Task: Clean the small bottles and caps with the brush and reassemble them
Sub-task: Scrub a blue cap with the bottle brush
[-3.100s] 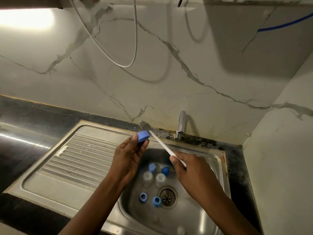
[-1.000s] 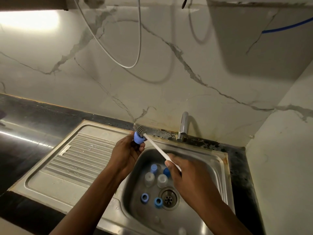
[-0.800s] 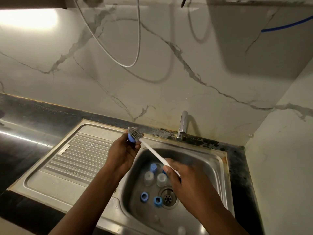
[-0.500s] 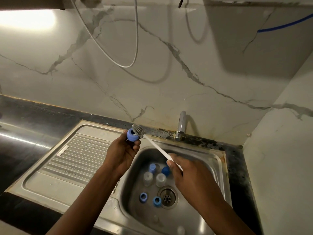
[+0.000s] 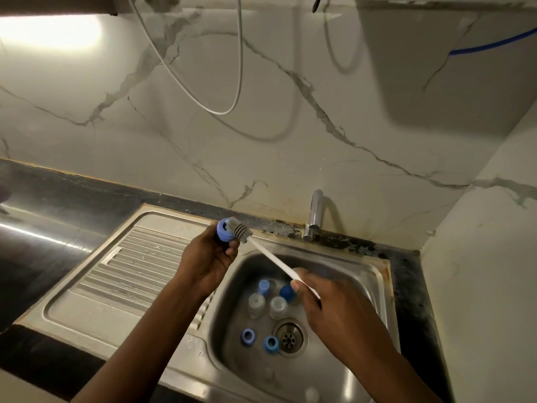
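The left hand (image 5: 209,257) is raised above the ribbed steel drainboard (image 5: 136,266). Its grip is closed, fingertips and thumb, round a small round blue plastic cap (image 5: 223,231) whose open side faces right. A thin white-handled bottle brush (image 5: 268,255) has its grey bristled head against that opening, the tip just inside. The handle slants down to the right hand (image 5: 328,306), whose grip is curled round its lower end above the basin; this hand is blurred. On the floor of the stainless steel sink (image 5: 383,289) two small clear plastic bottles (image 5: 256,303) lie side by side, just behind the round drain (image 5: 290,337). Two more blue caps (image 5: 263,286) sit behind the bottles, one partly hidden by the right hand, and two blue ring-shaped caps (image 5: 248,336) lie left of the drain. A chrome tap (image 5: 314,213) stands at the sink's back edge, and a dark stone table (image 5: 43,228) stretches to the left
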Demonstrator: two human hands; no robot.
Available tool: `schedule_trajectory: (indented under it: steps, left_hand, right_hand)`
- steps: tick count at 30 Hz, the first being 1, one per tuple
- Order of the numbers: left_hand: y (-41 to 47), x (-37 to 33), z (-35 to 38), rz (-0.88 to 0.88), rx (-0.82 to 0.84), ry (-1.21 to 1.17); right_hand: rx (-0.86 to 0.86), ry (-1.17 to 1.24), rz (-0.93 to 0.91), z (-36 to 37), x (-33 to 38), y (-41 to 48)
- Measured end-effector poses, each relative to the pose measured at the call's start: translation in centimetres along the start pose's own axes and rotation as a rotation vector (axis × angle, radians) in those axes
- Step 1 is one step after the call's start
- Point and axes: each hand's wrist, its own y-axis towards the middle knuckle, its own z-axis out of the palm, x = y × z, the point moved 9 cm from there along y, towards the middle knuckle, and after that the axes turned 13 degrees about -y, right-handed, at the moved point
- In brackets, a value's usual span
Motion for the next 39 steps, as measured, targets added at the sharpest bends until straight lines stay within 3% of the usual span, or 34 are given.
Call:
schedule_trajectory:
  steps: [4,12,22,29,39]
  left_hand:
    - [-0.3,1.4,0.3,-0.027,-0.004,0.028]
    - [0.0,1.4,0.6,-0.025,0.001,0.012]
    - [-0.1,1.8,0.5,-0.033,0.002,0.058]
    - [0.0,1.6,0.6,-0.036,0.019,0.06]
    - [0.6,2.0,-0.4,-0.034,-0.025,0.077]
  right_hand:
    - [-0.052,-0.031,0.011,-0.2,-0.1,0.5]
    - [0.05,-0.005,-0.02,-0.2,1.8,0.2]
    - [-0.043,-0.08,0.018,-0.4,-0.1,0.7]
    - [0.06,-0.024,-0.03,-0.2,1.3,0.5]
    - [-0.024,-0.114,0.021,-0.8,-1.3,0.3]
